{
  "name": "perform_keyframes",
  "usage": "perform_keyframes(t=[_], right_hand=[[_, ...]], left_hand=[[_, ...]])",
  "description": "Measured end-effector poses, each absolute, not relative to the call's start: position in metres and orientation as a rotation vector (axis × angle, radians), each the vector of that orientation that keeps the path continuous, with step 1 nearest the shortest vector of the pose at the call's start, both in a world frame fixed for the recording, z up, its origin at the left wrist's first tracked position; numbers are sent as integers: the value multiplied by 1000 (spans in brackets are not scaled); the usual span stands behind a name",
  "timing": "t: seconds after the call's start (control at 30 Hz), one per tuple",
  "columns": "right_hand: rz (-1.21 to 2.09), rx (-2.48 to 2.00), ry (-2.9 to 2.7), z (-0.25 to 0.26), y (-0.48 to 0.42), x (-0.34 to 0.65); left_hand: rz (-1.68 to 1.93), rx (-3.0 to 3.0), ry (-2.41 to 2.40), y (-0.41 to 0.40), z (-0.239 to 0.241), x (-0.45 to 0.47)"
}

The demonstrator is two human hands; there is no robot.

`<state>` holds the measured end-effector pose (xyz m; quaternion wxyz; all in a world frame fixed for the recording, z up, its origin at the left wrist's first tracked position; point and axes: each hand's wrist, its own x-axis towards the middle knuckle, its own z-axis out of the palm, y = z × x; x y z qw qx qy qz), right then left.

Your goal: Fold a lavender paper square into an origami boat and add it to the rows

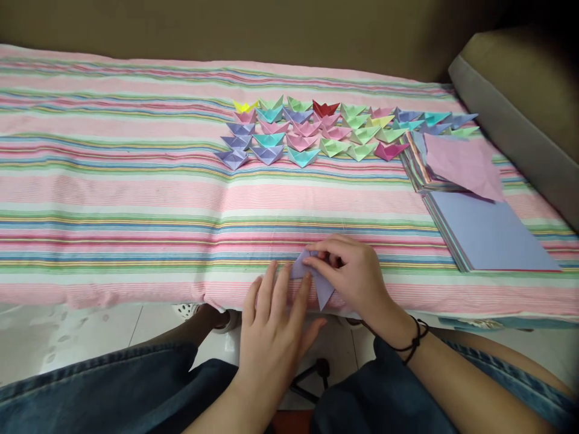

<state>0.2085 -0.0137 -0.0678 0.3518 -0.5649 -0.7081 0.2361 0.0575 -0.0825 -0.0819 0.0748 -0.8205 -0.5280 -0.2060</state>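
A small lilac folded paper (322, 288) lies at the near edge of the striped cloth-covered surface (136, 199). My left hand (271, 328) rests flat beside it, fingers stretched out and touching its left part. My right hand (353, 271) is curled over the paper, its fingertips pinching and pressing a fold. Several finished paper boats (316, 132) in pastel colours and one red stand in rows farther back.
A stack of lilac square sheets (488, 232) lies at the right, with a mixed-colour stack (420, 169) behind it and a loose pink sheet (461, 163) on top. A brown cushion (520, 102) sits at the far right. My knees in jeans (113, 386) are below the edge.
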Motion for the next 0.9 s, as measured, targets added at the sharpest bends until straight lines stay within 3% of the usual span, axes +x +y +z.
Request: perform_keyframes(t=[0.67, 0.9], right_hand=[[621, -1484, -1858, -69, -13, 212], [614, -1496, -1868, -67, -13, 212]], left_hand=[[-508, -2368, -1479, -85, -81, 25], [-819, -2558, -1686, -70, -65, 12]])
